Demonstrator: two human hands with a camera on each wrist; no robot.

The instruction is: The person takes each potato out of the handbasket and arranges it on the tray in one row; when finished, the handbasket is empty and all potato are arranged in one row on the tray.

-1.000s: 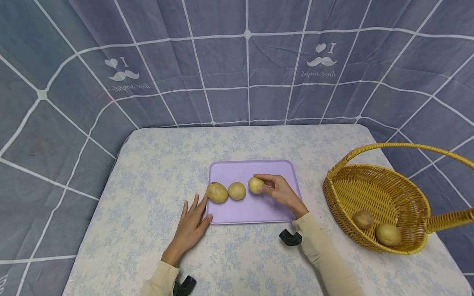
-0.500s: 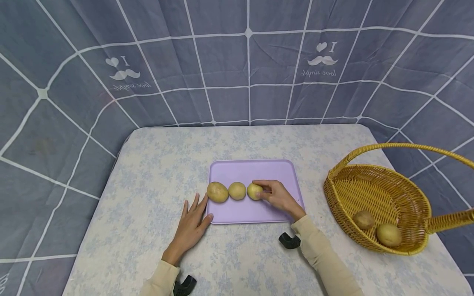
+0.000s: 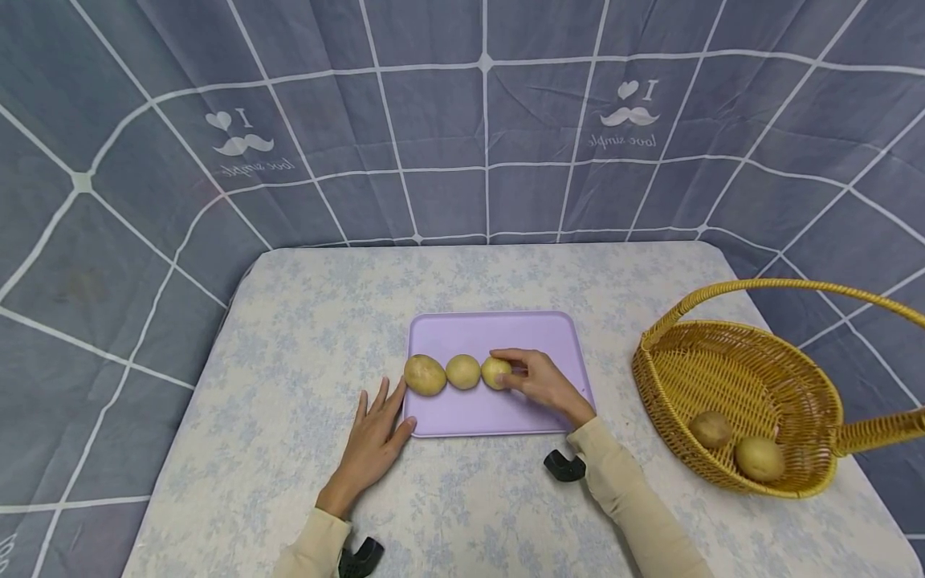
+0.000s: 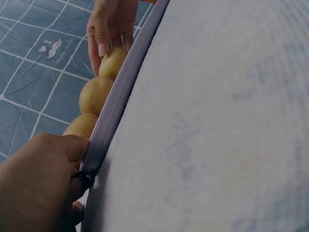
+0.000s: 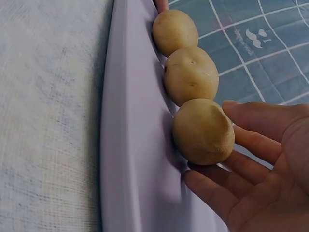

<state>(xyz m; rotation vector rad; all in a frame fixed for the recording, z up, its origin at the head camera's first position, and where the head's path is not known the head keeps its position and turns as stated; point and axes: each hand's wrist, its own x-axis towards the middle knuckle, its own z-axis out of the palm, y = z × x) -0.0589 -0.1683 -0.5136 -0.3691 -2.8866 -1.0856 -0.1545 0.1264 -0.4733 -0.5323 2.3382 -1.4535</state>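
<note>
Three potatoes form a row on a lilac tray [image 3: 470, 417]: the large left potato [image 3: 424, 376], the middle potato [image 3: 463, 372] and the small right potato [image 3: 495, 372]. My right hand [image 3: 540, 381] holds the small potato between thumb and fingers; in the right wrist view this potato [image 5: 203, 131] sits low on the tray, right against its neighbour [image 5: 191, 76]. My left hand [image 3: 374, 437] lies with fingers spread at the tray's left edge, fingertips beside the large potato. In the left wrist view, the thumb of the left hand [image 4: 38, 179] is at the tray rim [image 4: 123, 87].
A yellow wicker basket [image 3: 650, 401] with a tall handle stands on the right, two potatoes [image 3: 759, 459] in it. A floral cloth [image 3: 311, 321] covers the table. Behind hangs a grey-blue checked curtain [image 3: 433, 120].
My right hand has lowered the small potato slightly and shifted it left until it lies close beside the middle one. The left hand has stayed in place.
</note>
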